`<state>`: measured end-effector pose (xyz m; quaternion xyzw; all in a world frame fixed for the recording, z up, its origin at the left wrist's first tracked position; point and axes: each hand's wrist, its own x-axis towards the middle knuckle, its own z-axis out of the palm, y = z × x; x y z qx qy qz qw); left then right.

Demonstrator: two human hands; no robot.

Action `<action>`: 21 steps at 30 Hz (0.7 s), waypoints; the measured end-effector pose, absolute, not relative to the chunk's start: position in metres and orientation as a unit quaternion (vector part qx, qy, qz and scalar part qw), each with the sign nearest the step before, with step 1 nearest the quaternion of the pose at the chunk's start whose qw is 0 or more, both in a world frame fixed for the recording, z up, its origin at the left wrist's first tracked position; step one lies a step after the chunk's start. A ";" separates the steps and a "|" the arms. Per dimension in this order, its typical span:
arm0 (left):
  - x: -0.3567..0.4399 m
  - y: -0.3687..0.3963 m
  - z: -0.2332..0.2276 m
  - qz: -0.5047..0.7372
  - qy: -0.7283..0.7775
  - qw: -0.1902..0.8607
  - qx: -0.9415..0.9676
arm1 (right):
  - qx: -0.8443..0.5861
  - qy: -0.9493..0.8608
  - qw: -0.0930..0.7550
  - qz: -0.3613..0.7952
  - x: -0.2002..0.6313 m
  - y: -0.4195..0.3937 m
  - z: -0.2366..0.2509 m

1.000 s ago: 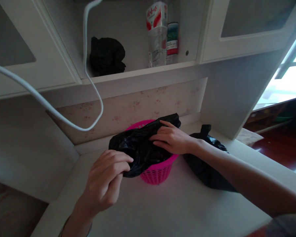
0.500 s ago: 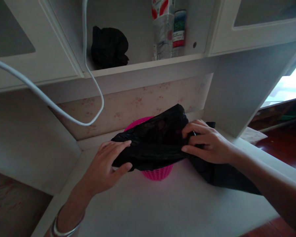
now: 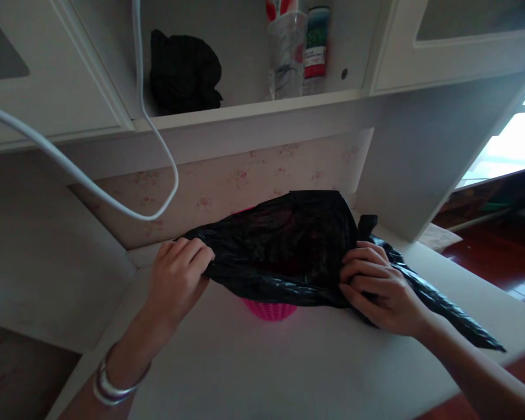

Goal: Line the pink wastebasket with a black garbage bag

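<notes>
Black plastic bag (image 3: 284,251), stretched wide over pink basket (image 3: 269,308) on white desk (image 3: 289,361), only the basket's lower part visible below the film. Left hand (image 3: 177,280), fingers closed on the bag's left edge; silver bangle (image 3: 109,388) at the wrist. Right hand (image 3: 376,289), fingers clamped on the bag's right edge. Second black bag (image 3: 441,306) just beside the right hand, trailing toward the desk's right edge. Above: white cable (image 3: 91,186) looping down; shelf (image 3: 254,108) with dark bundle (image 3: 184,73) and bottles (image 3: 289,52).
</notes>
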<state>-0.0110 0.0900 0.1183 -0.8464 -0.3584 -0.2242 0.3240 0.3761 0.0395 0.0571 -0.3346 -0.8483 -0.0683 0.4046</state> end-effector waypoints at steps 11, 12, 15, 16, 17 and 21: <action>-0.038 0.100 0.105 -0.240 -0.340 0.220 -0.882 | -0.402 -0.849 0.340 -0.034 0.379 0.048 0.043; -0.043 0.095 0.108 -0.242 -0.340 0.185 -0.890 | -0.413 -0.843 0.344 -0.028 0.380 0.048 0.040; -0.057 0.079 0.113 -0.237 -0.333 0.126 -0.904 | -0.466 -0.801 0.376 -0.001 0.378 0.050 0.037; -0.060 0.074 0.112 -0.230 -0.330 0.117 -0.908 | -0.492 -0.782 0.383 0.019 0.377 0.052 0.037; -0.063 0.070 0.110 -0.222 -0.329 0.113 -0.911 | -0.519 -0.763 0.383 0.045 0.375 0.053 0.038; -0.071 0.064 0.085 -0.217 -0.341 0.103 -0.909 | -0.599 -0.707 0.347 0.144 0.368 0.066 0.045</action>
